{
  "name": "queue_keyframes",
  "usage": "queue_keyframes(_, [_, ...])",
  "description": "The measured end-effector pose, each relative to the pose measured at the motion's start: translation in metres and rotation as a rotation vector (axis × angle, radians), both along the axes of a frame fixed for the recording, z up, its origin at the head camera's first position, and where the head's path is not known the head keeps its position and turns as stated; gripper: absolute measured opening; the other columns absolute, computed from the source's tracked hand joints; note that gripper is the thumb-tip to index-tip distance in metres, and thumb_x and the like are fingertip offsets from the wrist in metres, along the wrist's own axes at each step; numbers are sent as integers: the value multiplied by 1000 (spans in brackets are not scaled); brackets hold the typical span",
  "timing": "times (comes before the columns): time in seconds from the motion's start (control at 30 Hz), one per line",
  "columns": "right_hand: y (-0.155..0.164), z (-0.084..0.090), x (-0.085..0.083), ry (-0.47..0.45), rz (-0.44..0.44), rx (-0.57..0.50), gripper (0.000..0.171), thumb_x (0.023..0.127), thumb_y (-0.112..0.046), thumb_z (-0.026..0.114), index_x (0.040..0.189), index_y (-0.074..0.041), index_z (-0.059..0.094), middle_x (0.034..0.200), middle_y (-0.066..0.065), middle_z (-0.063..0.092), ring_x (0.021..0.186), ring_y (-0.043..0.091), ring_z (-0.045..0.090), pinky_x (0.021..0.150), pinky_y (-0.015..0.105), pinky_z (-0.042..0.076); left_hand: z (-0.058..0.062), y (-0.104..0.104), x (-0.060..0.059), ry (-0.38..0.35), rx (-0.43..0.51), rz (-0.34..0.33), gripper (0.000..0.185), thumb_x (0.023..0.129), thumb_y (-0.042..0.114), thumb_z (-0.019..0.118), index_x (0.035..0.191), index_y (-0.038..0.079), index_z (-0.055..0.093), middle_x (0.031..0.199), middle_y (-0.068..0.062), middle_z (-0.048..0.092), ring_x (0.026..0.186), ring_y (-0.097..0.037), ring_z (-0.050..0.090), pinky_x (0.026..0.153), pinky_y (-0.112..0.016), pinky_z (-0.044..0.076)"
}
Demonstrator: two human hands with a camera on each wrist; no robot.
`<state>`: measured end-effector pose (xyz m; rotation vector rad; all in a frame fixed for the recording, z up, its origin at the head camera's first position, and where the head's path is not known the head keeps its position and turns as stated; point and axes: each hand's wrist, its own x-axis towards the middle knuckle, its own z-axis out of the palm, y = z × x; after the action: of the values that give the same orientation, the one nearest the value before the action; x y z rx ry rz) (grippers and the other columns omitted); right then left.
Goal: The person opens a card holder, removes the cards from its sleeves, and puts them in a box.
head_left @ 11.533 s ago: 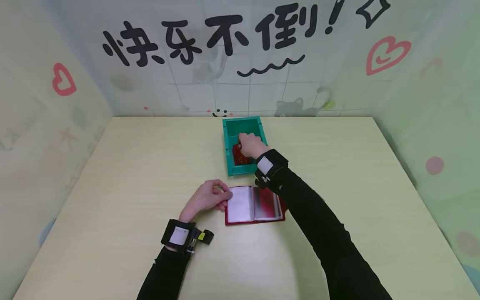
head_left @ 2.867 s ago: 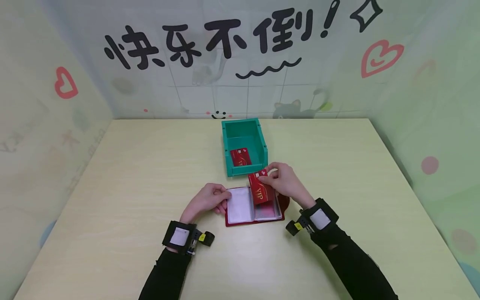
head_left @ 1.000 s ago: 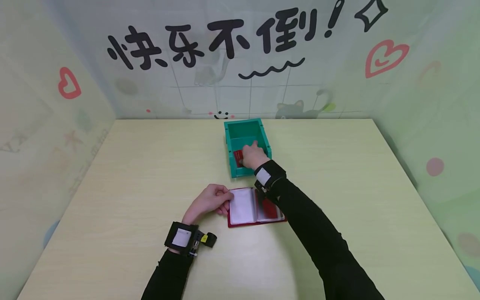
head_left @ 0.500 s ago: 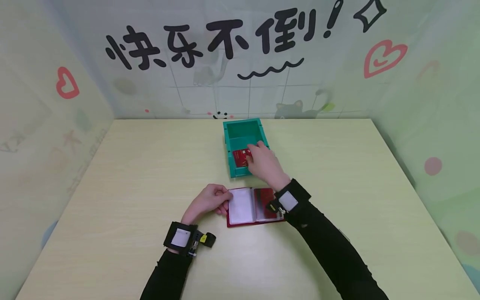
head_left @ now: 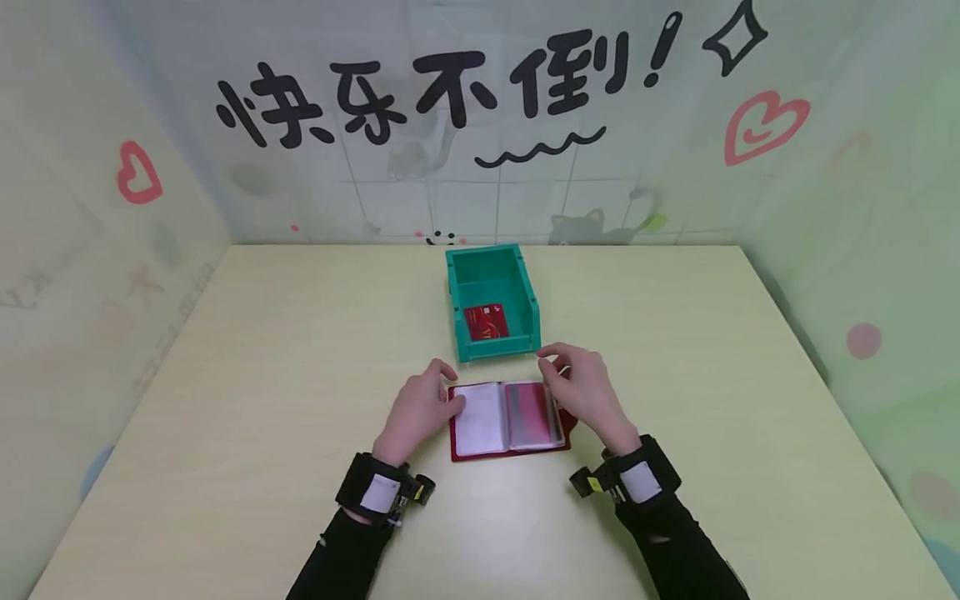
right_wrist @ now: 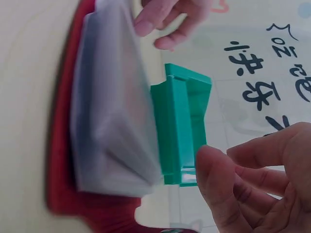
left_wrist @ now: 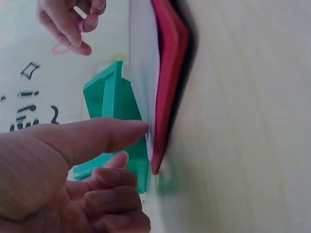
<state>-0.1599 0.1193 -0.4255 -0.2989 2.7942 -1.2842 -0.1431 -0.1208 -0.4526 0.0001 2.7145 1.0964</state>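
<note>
An open red card holder (head_left: 480, 421) with clear plastic sleeves lies in front of me; its left page is whitish, and a pinkish red shows through the right one. My left hand (head_left: 418, 410) is at its left edge, the straight thumb resting on the page and the other fingers loosely bent beside it. Over the upper right corner hovers my right hand (head_left: 588, 390), thumb and index finger apart, holding nothing. In the right wrist view the sleeves (right_wrist: 112, 111) stand slightly raised above the red cover (right_wrist: 60, 160). Behind the holder, a red card (head_left: 486, 322) lies in a teal tray (head_left: 498, 348).
The pale wooden table (head_left: 322, 333) carries the holder and the tray. The tray's near wall is low and close behind the holder. A red strap (head_left: 568, 422) sticks out at the holder's right side. A printed backdrop (head_left: 360, 192) encloses the table's back and sides.
My right hand has come back from the tray to the holder's upper right corner. The red card stays in the tray. My left fingers have lifted slightly, and the right page looks paler.
</note>
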Motion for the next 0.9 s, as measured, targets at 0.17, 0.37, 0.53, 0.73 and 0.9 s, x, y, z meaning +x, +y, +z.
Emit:
queue_keyframes(0.17, [5,-16,1,67,-13,86,22,98,-13,60,111,2,71,75,13,70,52,12,55,46,25,47,10,22,4,103,-76,-114,29,88,-4,68,116,2,62,90,-10,60,79,-20,55,69,-30,52])
queue_keyframes(0.37, [8,-32,1,128,11,107,18,96,-10,62,104,0,73,69,9,68,47,9,50,42,23,41,15,43,3,105,-38,-266,34,92,0,65,125,1,61,122,-16,59,102,-26,57,94,-42,55])
queue_keyframes(0.53, [15,-43,-2,19,63,-8,21,97,-10,62,113,-1,71,78,10,68,56,11,52,49,22,44,10,48,-3,63,-48,-338,49,96,15,66,141,3,52,132,-18,52,107,-27,57,97,-43,55])
queue_keyframes(0.73, [22,-52,-4,-73,63,-129,25,97,-12,62,117,0,70,87,15,71,65,11,57,57,22,49,6,48,-11,42,-62,-383,50,97,18,64,144,3,52,125,-16,53,101,-25,57,86,-38,54])
queue_keyframes(0.9, [26,-56,-5,-111,72,-205,25,99,-15,62,118,-1,71,97,18,73,74,13,60,64,22,51,2,45,-16,42,-18,-398,41,98,17,62,137,5,60,119,-14,55,100,-23,57,84,-36,52])
